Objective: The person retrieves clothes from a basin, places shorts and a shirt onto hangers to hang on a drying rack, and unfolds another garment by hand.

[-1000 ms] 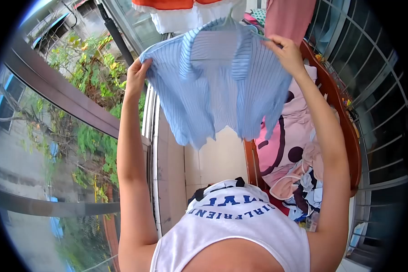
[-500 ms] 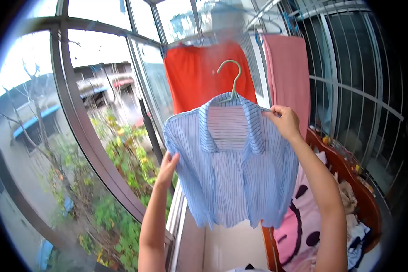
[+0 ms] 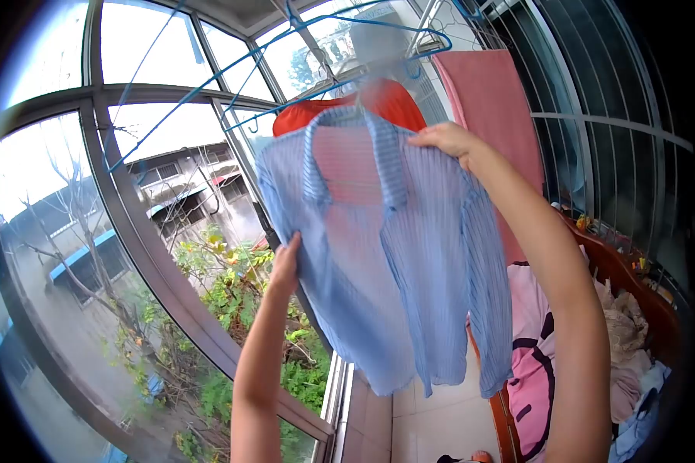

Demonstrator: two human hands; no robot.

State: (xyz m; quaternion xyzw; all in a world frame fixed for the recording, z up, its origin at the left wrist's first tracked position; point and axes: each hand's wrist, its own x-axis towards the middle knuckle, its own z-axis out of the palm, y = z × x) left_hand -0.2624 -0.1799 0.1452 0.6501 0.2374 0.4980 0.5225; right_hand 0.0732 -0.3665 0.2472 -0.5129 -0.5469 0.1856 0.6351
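**By the big windows, two hands hold one blue shirt.**

One blue striped shirt (image 3: 432, 231) hangs open in the air in front of the person, with its one collar at the top. The right hand (image 3: 449, 140) has its grip closed on the shirt at one shoulder. The left hand (image 3: 284, 262) has its grip closed on the other side, lower down. Its thumb shows, but most of its fingers are hidden. One pale hanger (image 3: 353, 116) shows at the collar, but it is blurry.

Blue hangers (image 3: 289, 29) cross over each other above the shirt. It is hard to tell how many there are. Behind the collar is one red cloth (image 3: 398, 104), partly covered by the shirt. One long pink cloth (image 3: 490, 100) hangs behind the right hand.

Low on the right, one pink blanket (image 3: 529, 386) with thick black lines lies inside one brown wooden frame (image 3: 625, 274). One messy pile of clothes (image 3: 625, 324) sits beside it, with too many folds to count. Metal bars (image 3: 618, 119) stand on that side. Below the shirt is one pale tiled floor (image 3: 440, 417). Green plants (image 3: 232, 293) grow outside, on the left.
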